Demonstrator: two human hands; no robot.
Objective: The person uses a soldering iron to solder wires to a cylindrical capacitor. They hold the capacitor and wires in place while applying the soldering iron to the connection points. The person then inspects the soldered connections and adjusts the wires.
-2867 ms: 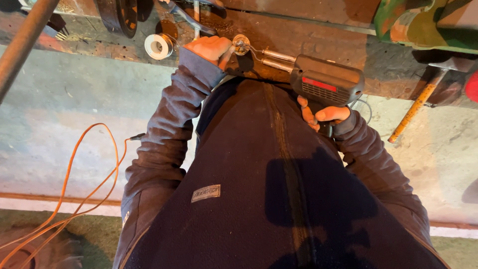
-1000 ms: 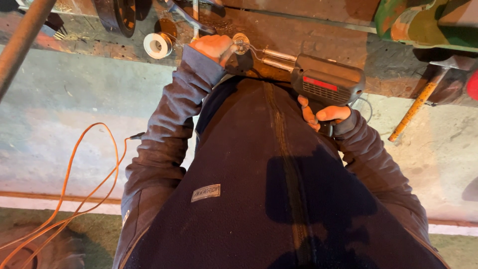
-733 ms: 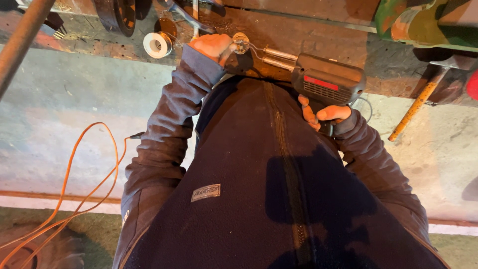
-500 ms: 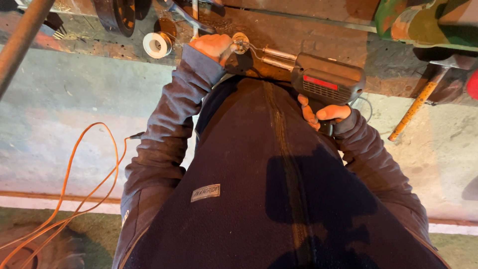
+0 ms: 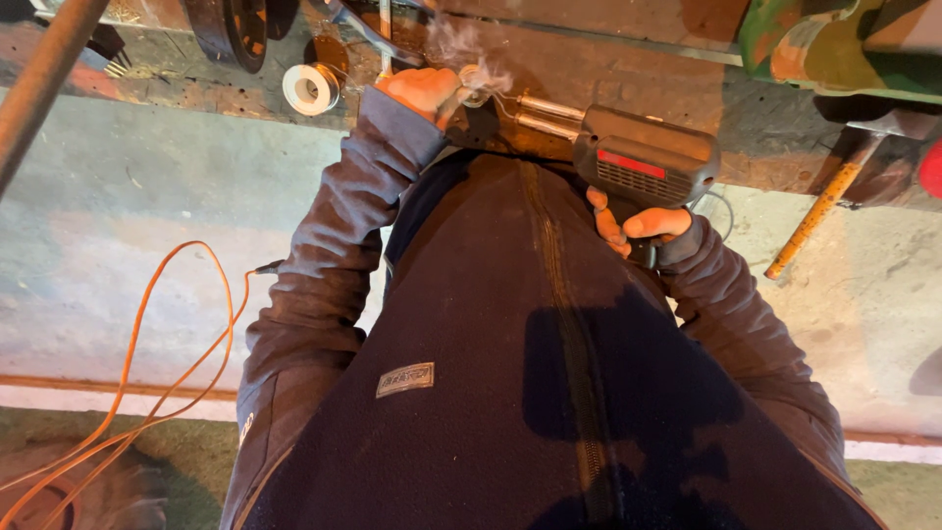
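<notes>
Worn wooden bench [image 5: 628, 69] runs across the top of the frame, grey concrete below it, your dark fleece filling the centre. Change since half a second ago: a wisp of smoke [image 5: 461, 44] now rises at upper centre, above the small metal piece [image 5: 473, 79] pinched in your left hand [image 5: 424, 90]; the earlier views showed none. Otherwise nothing has shifted: both hands and the tool sit where they did. Your right hand [image 5: 638, 221] is wrapped around the grip of the grey soldering gun [image 5: 643, 157], fingers closed under its body; whether the trigger is pressed cannot be told. The gun's two metal prongs [image 5: 545, 113] point left toward the left hand, and the tip itself is hidden by smoke and fingers. Judgement: smoke means the tip has reached heat and flux or solder is burning at the joint, so the piece is hot close to your fingertips. Also noted: white tape roll [image 5: 310, 88] just left of the left hand, hammer with yellow handle [image 5: 819, 211] at right, orange cable [image 5: 137, 373] trailing lower left.
</notes>
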